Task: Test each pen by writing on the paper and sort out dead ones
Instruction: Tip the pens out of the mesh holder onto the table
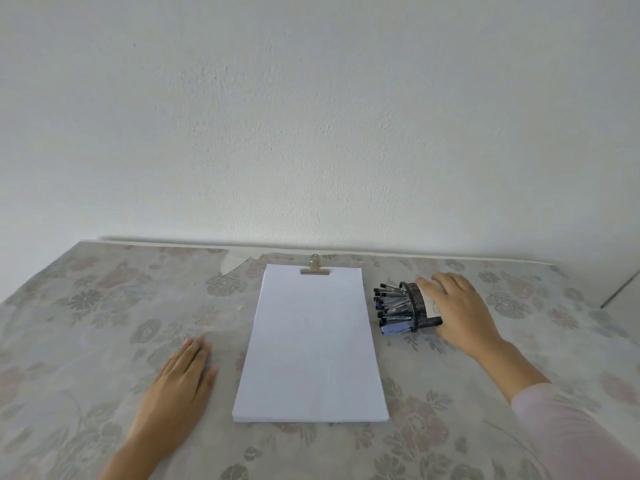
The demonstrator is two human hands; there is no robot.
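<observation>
A blank white stack of paper [311, 341] lies in the middle of the table, held at its far edge by a metal clip [314, 268]. To its right a black mesh pen holder [420, 308] lies on its side, with several black-capped pens [393, 308] sticking out toward the paper. My right hand [457, 310] grips the holder's closed end, fingers curled over it. My left hand [180, 382] rests flat on the tablecloth left of the paper, fingers straight, holding nothing.
The table [104, 306] carries a pale floral cloth and stands against a white wall [311, 116]. Bare cloth stretches left of the paper and in front of it. A sliver of floor or door edge shows at the far right.
</observation>
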